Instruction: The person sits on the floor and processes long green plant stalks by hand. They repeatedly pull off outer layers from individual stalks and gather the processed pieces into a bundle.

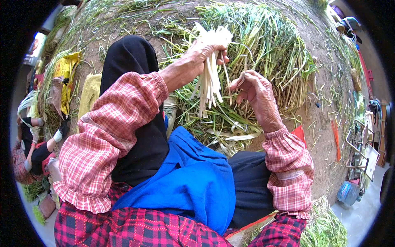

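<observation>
My left hand (208, 54) is closed around a bundle of pale whitish stalks (210, 80), whose bright ends stick out above the fist and whose stems hang below it. One thin brownish stalk (226, 75) slants down from that hand towards my right hand (251, 86). The right fingers are curled beside this stalk's lower part; whether they pinch it cannot be told. Beyond both hands lies a large heap of green leafy stalks (277, 46), with pale stem ends towards the right. Loose leaves and pale peelings (243, 136) lie under the hands, in front of my blue apron (185, 173).
At the far left another person (34, 148) sits near a yellow sack (66, 80). Orange-red strips (335, 140) lie on the ground at right. A large plastic water bottle (348, 192) and folding metal frames (362, 154) stand at the right edge. More stalks (324, 227) lie lower right.
</observation>
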Action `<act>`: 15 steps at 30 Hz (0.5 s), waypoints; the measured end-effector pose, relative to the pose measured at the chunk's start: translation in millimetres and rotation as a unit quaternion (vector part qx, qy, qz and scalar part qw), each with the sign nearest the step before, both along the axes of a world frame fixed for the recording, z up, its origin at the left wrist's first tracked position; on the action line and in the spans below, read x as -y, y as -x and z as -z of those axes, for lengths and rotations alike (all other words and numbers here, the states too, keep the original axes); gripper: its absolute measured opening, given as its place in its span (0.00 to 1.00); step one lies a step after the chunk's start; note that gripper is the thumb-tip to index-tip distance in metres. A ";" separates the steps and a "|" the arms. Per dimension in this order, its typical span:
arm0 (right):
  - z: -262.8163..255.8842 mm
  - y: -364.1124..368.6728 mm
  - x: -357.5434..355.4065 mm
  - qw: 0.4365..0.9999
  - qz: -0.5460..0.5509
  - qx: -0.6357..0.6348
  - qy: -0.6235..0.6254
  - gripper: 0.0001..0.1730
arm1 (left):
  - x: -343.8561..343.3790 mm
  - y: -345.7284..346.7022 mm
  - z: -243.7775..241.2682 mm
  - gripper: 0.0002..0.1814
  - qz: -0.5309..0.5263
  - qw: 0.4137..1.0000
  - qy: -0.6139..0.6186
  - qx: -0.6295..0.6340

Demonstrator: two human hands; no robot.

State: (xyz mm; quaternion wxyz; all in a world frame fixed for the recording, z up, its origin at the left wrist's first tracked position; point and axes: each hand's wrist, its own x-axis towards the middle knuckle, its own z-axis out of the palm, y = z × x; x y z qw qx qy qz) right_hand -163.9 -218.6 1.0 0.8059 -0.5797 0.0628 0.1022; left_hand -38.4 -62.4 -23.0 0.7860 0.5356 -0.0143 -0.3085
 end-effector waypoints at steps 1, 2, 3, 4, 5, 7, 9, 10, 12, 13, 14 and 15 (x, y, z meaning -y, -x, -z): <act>0.3 2.3 -0.9 1.000 -0.017 -0.005 0.007 0.12 | -1.0 -3.3 0.3 0.10 -0.010 1.000 0.000 0.007; -1.2 6.0 -3.6 0.999 -0.029 -0.019 0.031 0.11 | -1.9 -8.6 0.9 0.10 -0.011 1.000 0.003 0.008; -0.2 8.8 -4.4 0.998 -0.037 -0.035 0.032 0.12 | -3.5 -11.5 -1.1 0.10 -0.013 1.000 0.006 0.008; 1.4 10.5 -5.5 0.996 -0.061 -0.042 0.040 0.12 | -8.0 -12.9 -3.4 0.09 -0.012 0.999 0.016 0.027; 4.0 11.7 -7.2 0.994 -0.085 -0.050 0.049 0.12 | -10.4 -15.6 -4.8 0.07 -0.031 0.999 0.011 0.019; 15.4 17.0 -9.7 0.985 -0.125 -0.094 0.077 0.12 | -15.1 -19.8 -14.2 0.07 -0.035 0.999 0.010 0.032; 26.6 24.1 -15.1 0.974 -0.195 -0.082 0.085 0.13 | -21.0 -29.4 -15.5 0.06 -0.067 0.995 0.022 0.065; 35.6 28.0 -15.7 0.958 -0.241 -0.088 0.125 0.13 | -23.9 -29.3 -22.4 0.06 -0.090 0.990 0.020 0.103; 42.4 26.0 -17.7 0.921 -0.324 -0.092 0.194 0.11 | -29.3 -37.5 -31.6 0.05 -0.171 0.966 0.072 0.178; 51.2 29.1 -16.6 0.907 -0.336 -0.087 0.238 0.12 | -24.6 -45.8 -29.8 0.04 -0.214 0.945 0.130 0.210; 65.1 30.1 -11.2 0.895 -0.299 -0.052 0.327 0.14 | -28.5 -52.5 -28.2 0.04 -0.218 0.941 0.146 0.212; 108.1 39.1 13.4 0.828 -0.204 0.163 0.497 0.12 | -20.2 -52.9 -19.2 0.04 -0.190 0.953 0.157 0.178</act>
